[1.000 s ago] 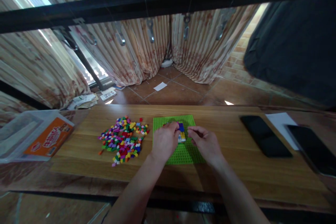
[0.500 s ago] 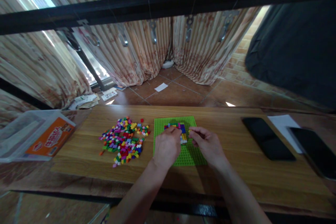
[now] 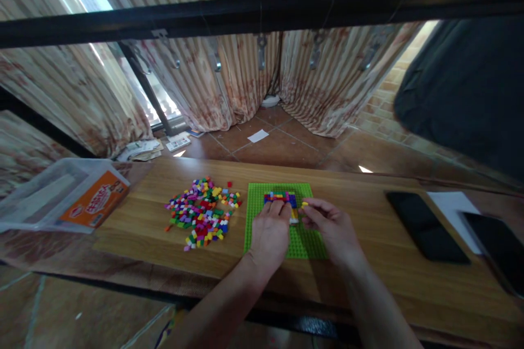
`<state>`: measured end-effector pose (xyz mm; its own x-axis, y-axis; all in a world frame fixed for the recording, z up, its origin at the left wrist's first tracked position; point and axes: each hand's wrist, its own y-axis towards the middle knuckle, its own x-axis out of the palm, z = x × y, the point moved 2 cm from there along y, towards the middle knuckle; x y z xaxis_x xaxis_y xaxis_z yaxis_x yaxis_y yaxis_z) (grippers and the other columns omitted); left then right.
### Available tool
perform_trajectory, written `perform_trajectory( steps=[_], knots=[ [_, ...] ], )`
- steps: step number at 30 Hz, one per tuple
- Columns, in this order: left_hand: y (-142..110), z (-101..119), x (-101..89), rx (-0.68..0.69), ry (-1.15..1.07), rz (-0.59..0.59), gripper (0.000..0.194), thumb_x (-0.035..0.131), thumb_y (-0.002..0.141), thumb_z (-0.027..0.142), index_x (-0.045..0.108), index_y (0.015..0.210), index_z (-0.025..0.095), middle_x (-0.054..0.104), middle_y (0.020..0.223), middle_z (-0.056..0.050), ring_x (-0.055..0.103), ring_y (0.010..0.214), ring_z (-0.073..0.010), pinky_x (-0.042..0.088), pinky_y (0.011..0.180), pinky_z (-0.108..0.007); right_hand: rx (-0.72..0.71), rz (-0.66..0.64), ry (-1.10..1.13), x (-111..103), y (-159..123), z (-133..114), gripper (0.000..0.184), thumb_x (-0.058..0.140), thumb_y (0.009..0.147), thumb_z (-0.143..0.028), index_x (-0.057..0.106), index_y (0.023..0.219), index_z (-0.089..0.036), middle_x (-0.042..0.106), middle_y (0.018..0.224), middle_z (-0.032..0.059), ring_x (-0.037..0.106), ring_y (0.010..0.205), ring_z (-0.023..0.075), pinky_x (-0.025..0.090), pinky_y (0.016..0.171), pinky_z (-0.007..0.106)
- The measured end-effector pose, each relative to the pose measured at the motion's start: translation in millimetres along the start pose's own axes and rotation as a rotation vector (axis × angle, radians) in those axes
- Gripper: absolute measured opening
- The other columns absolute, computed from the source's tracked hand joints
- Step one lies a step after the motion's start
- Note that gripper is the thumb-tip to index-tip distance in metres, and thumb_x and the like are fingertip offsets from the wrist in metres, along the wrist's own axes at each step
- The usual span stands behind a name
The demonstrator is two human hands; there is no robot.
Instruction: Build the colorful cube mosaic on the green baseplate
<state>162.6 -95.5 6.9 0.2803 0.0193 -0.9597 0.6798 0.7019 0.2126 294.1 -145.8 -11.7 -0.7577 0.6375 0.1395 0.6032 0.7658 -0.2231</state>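
Observation:
A green studded baseplate [image 3: 256,196] lies on the wooden table, bearing a small build of colored toy bricks [image 3: 292,202] in blue, red, purple, yellow and white. My left hand [image 3: 270,232] rests over the build's left and front part, fingers curled and close together; its fingertips are hidden, and so is anything under them. Just right of the build, my right hand [image 3: 331,223] pinches a small yellow brick [image 3: 304,204] between thumb and forefinger, slightly above the plate.
Left of the plate spreads a pile of loose bricks [image 3: 200,210]. A clear plastic box [image 3: 45,196] with an orange label stands at the far left. Two dark phones [image 3: 426,226] and a white paper sheet [image 3: 450,206] lie at right. A black bar [image 3: 245,16] crosses beyond the table.
The whole view has shifted, moving the scene a little rightward. My left fingers have drawn back slightly, showing more of the build's far row. The yellow brick in my right fingertips shows more clearly.

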Motion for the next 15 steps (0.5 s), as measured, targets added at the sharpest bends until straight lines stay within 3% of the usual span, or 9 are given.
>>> perform_trajectory(
  steps=[7,15],
  knots=[
    [-1.3,-12.8,-3.6,-0.018,-0.213,0.096,0.036,0.046,0.093,0.011,0.058,0.126,0.016,0.069,0.114,-0.009,0.064,0.104,-0.0221,0.054,0.093,-0.036,-0.056,0.021,-0.026,-3.0,2.5,-3.4,0.047,0.088,0.052,-0.048,0.069,0.083,-0.019,0.073,0.071,0.0042,0.063,0.057,0.0155,0.053,0.055,0.030],
    [7.7,-59.6,-21.9,-0.266,-0.552,0.300,0.024,0.051,0.091,0.014,0.068,0.107,0.017,0.074,0.100,-0.007,0.069,0.092,-0.0183,0.054,0.086,-0.031,-0.207,-0.013,-0.281,-3.9,0.6,-2.6,0.034,0.077,0.070,-0.050,0.069,0.084,-0.020,0.072,0.078,0.0045,0.064,0.069,0.0184,0.051,0.067,0.034]
  ],
)
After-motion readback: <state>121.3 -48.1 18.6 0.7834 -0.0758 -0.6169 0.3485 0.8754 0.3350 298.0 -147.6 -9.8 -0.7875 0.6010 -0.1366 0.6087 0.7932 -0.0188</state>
